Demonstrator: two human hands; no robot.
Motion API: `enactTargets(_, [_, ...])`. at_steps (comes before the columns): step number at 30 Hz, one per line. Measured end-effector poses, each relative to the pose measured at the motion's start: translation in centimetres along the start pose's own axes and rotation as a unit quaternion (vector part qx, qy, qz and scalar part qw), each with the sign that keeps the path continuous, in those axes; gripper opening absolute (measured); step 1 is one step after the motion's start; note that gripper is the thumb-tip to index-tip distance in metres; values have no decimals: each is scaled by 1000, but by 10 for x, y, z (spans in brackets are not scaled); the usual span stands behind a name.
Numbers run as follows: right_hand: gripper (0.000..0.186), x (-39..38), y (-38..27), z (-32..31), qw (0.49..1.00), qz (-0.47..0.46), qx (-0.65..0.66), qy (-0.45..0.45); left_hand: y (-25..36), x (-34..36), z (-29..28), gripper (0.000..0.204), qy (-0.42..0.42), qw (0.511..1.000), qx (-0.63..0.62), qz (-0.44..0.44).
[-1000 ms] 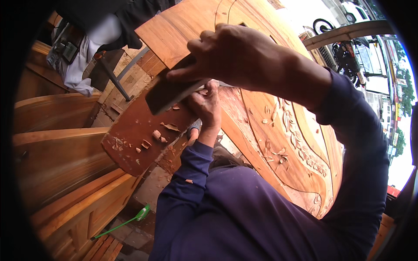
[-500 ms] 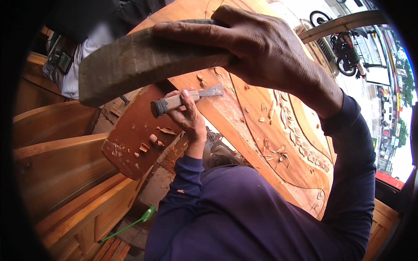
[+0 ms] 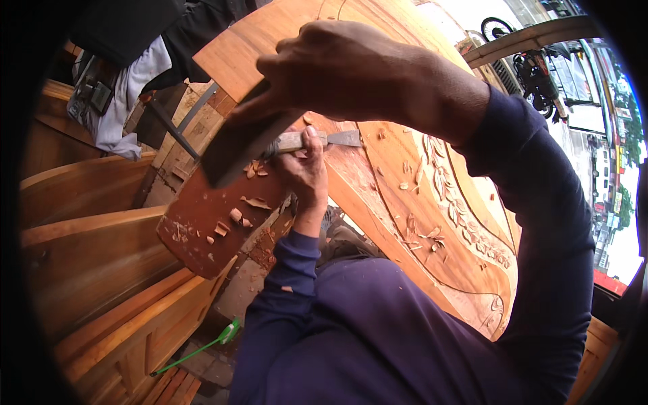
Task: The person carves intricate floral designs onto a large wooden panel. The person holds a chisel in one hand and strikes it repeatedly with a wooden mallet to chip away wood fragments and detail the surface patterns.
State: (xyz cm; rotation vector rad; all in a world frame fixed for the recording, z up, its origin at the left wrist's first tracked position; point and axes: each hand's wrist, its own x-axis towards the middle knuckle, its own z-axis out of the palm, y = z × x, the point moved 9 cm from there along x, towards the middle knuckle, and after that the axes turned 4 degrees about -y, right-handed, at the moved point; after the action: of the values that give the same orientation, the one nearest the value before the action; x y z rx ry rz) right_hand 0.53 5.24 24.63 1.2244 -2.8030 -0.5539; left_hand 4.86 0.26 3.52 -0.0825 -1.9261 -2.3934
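My left hand is closed around the wooden handle of a chisel, whose flat metal blade points right over the carved wooden panel. My right hand grips a thick wooden mallet, somewhat blurred, its end low and to the left. The mallet's face is at the butt of the chisel handle; whether they touch I cannot tell. A band of carved leaves runs along the panel, with curled shavings lying loose on it. The fingers of my right hand are partly hidden.
A reddish-brown board with wood chips lies left of the panel. Further left are several wooden furniture panels, a white cloth and a metal leg. A green stick is at lower left; a motorcycle stands outside at right.
The mallet has swung down and tilted, coming to the butt of the chisel handle. My left hand and the chisel have shifted slightly right.
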Motion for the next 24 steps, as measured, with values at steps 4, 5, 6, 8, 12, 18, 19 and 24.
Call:
enactTargets(4, [63, 3, 20, -44, 948, 55, 210, 233, -9, -5, -19, 34, 43, 997, -69, 1])
enactTargets(5, [64, -1, 22, -54, 921, 51, 238, 305, 9, -5, -24, 31, 45, 995, -90, -12])
enactTargets(6, [65, -3, 27, -58, 909, 52, 251, 329, 9, 0, -38, 30, 65, 996, -55, 28])
enactTargets(8, [66, -23, 31, -72, 918, 89, 238, 304, 16, 6, -19, 29, 25, 998, -37, 36])
enactTargets(12, [69, -21, 34, -70, 911, 97, 267, 299, 1, 12, -16, 29, 2, 999, 41, 27])
enactTargets(18, [73, -1, 24, -21, 945, 71, 270, 170, 32, 13, -6, 21, 9, 996, 35, 81])
enactTargets(19, [74, -2, 21, -15, 969, 53, 204, 127, 25, 12, -7, 21, 11, 997, 44, 59])
enactTargets(24, [69, 2, 26, -30, 964, 61, 199, 162, 13, 5, -12, 26, 57, 997, -35, 38])
